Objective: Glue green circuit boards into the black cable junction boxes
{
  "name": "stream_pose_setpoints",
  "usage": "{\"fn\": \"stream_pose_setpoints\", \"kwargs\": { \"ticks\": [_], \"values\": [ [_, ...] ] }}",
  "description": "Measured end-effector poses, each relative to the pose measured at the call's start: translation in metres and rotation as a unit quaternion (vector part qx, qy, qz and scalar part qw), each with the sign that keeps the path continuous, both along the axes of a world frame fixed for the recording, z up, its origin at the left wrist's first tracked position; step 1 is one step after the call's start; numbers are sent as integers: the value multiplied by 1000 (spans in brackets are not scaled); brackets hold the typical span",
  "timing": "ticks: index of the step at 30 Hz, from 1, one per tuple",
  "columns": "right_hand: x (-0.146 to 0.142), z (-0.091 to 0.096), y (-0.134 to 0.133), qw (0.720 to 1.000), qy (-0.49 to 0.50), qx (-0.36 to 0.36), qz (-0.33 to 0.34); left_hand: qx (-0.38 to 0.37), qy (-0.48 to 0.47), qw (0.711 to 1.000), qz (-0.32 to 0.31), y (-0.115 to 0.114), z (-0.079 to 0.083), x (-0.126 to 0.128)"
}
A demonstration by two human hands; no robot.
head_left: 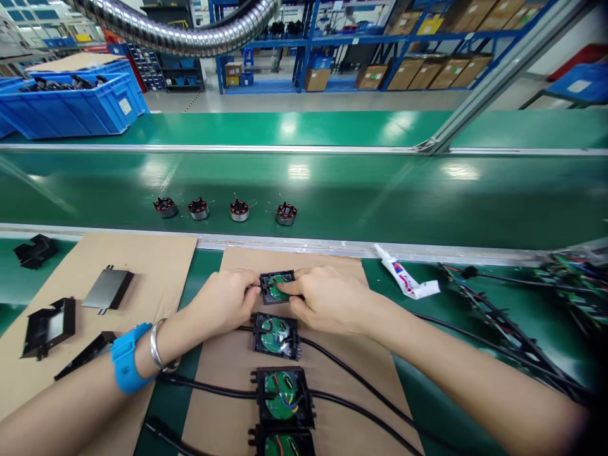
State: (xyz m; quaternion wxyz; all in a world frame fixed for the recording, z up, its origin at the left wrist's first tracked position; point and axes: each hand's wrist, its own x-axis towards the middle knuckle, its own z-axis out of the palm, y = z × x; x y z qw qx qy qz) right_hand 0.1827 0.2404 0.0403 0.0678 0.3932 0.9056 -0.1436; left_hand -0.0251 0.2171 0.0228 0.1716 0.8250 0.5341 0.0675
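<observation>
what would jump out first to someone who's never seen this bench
Probably the left hand and right hand, meeting at a small black housing at the far end of a column of similar ones. The bright blue band on the left wrist stands out too. Beyond, four copper-wound rings sit in a row on the green surface.

Factory assembly workshop: green work surface [361, 202], blue storage racks [280, 44], cardboard boxes [317, 80], blue parts bin [85, 111].
</observation>
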Motion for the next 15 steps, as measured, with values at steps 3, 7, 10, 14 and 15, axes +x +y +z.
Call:
{"fn": "stream_pose_setpoints", "kwargs": {
  "ticks": [3, 7, 10, 14, 15],
  "values": [
    [0, 0, -7, 1000, 8, -18, 6, 9, -1, 1000, -20, 1, -2, -5],
    [1, -3, -19, 999, 25, -35, 3, 71, 100, 987, -105, -10, -6, -2],
    [0, -5, -23, 999, 31, -40, -4, 88, 161, 975, -124, -20, -8, 10],
    [-3, -4, -26, 1000, 12, -20, -20, 108, 213, 963, -129, -22, -2, 21],
    [-4, -4, -27, 1000, 9, -14, -25, 112, 217, 961, -130, -21, 1, 21]
  ]
}}
